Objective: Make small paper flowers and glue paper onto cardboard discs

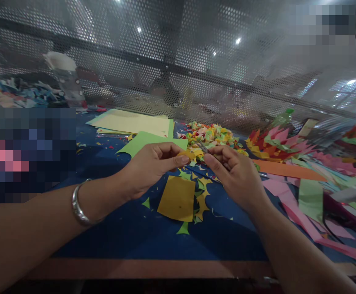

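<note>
My left hand (pixel 162 159), with a silver bangle on its wrist, pinches a small yellow paper piece (pixel 187 155) between thumb and fingertips. Facing it, my right hand (pixel 231 165) is closed round a slim grey metal tool (pixel 201 148), whose tip points toward the yellow piece. The fingers hide most of the tool, so I cannot tell its exact kind. Below both hands a mustard-yellow paper sheet (pixel 178 199) lies on the blue table cover. Beside its right edge are yellow scraps (pixel 202 200) with curved cut edges, and a green scrap (pixel 183 228) lies just below it.
Behind the hands sit a light-green sheet (pixel 136 143), a stack of pale paper (pixel 131 122) and a heap of colourful cut pieces (pixel 214 134). Pink paper strips (pixel 303 216) and folded paper cover the right side. A perforated metal screen (pixel 165 69) stands at the back.
</note>
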